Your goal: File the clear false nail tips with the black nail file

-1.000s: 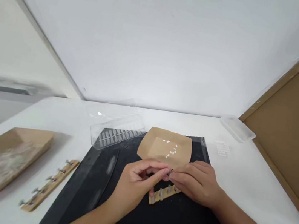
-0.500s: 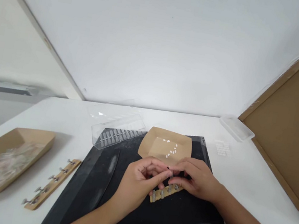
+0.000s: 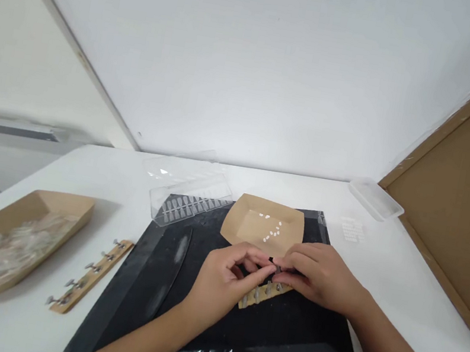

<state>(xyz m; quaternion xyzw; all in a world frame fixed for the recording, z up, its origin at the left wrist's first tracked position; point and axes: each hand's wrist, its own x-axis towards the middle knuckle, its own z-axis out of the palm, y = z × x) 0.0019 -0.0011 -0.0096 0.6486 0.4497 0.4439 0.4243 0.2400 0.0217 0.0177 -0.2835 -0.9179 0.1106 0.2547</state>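
My left hand (image 3: 232, 268) and my right hand (image 3: 320, 276) meet fingertip to fingertip over the black mat, both pinching. Between them is a small clear nail tip (image 3: 277, 269), mostly hidden by the fingers. Just below lies a wooden nail stand strip (image 3: 246, 302), with several clear nail tips standing along it; part of it is covered by my hands. Right behind the hands sits a brown paper tray (image 3: 240, 219) with several small white oval pieces (image 3: 275, 231) scattered in it.
A black mat (image 3: 202, 320) lies on the white table. To the left are a second wooden stand strip (image 3: 89, 281) with metal holders and a paper tray (image 3: 54, 201) of plastic bits. A clear nail tip box (image 3: 189, 204), black nail file (image 3: 174, 268) and clear lid (image 3: 375, 199) lie around.
The whole view has shifted slightly. My fingertips have drawn closer together around the nail tip, which shows less than before.
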